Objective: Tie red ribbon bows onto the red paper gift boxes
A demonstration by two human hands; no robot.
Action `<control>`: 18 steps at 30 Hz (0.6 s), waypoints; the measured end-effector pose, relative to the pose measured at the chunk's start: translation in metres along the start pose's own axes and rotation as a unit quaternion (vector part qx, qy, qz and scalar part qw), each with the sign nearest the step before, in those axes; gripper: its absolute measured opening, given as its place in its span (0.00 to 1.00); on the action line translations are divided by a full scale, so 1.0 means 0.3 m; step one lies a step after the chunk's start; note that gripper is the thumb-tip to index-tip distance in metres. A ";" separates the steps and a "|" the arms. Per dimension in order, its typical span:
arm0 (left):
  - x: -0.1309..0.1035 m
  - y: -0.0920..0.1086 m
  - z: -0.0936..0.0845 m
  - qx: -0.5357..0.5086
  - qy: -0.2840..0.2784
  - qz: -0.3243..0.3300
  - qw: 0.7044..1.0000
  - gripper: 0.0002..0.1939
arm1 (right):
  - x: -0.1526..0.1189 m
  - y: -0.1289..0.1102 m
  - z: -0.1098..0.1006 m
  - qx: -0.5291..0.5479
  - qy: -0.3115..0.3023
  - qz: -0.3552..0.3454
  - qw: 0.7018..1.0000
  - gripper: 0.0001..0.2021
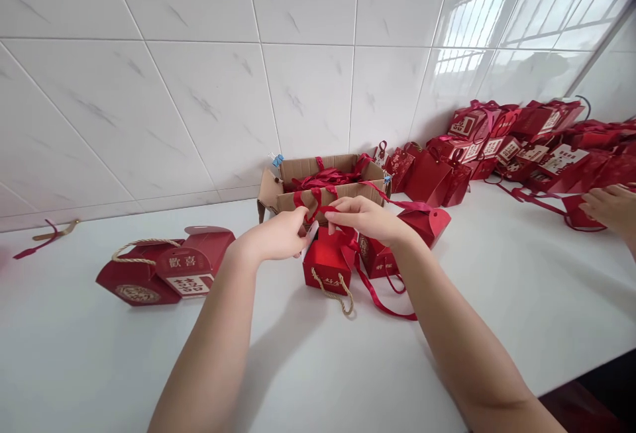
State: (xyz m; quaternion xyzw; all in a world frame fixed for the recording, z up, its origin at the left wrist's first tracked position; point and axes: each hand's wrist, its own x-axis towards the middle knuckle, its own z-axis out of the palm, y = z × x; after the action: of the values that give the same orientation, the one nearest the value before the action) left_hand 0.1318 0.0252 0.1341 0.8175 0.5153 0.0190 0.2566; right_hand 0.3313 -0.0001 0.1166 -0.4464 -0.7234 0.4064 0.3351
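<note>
Above a small red gift box (pixel 328 262) standing on the white table (pixel 124 367) in front of a cardboard carton (pixel 285 203), a red ribbon (pixel 317 200) is being handled by both hands. By the right hand (pixel 362 218), the ribbon is pinched between thumb and forefinger, with hardly any gap left between the tips. The left hand (pixel 285 234) is held with fingers bent at the box's back left edge; whether anything is gripped by it cannot be told. On the box's near side a twisted gold cord (pixel 351 304) is hung in a loop. More ribbon is piled inside the carton, to which blue clips (pixel 278 160) are fixed. Just to the right, another red box (pixel 430 224) is partly hidden by the right arm; well to the left, a red box pair (pixel 139 274) is set down. At the far right, a co-worker's hand (pixel 611 206) is seen near stacked red boxes (pixel 477 123)
</note>
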 end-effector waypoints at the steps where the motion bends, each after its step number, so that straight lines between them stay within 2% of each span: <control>1: 0.000 -0.003 -0.002 0.000 -0.006 -0.001 1.000 0.17 | 0.007 0.004 0.008 -0.024 -0.003 0.020 0.999 0.19; 12: 0.004 0.003 0.005 -0.001 -0.019 0.009 1.000 0.20 | 0.055 0.017 0.078 -0.136 -0.026 0.110 0.984 0.18; 18: 0.008 -0.001 0.009 -0.002 -0.017 0.003 1.000 0.19 | 0.051 0.005 0.094 -0.112 -0.043 0.129 0.984 0.15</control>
State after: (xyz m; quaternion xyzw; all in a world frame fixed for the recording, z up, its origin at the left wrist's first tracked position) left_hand 0.1336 0.0261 0.1311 0.8189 0.5081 0.0071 0.2669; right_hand 0.3020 0.0063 0.1045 -0.5531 -0.7142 0.3814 0.1963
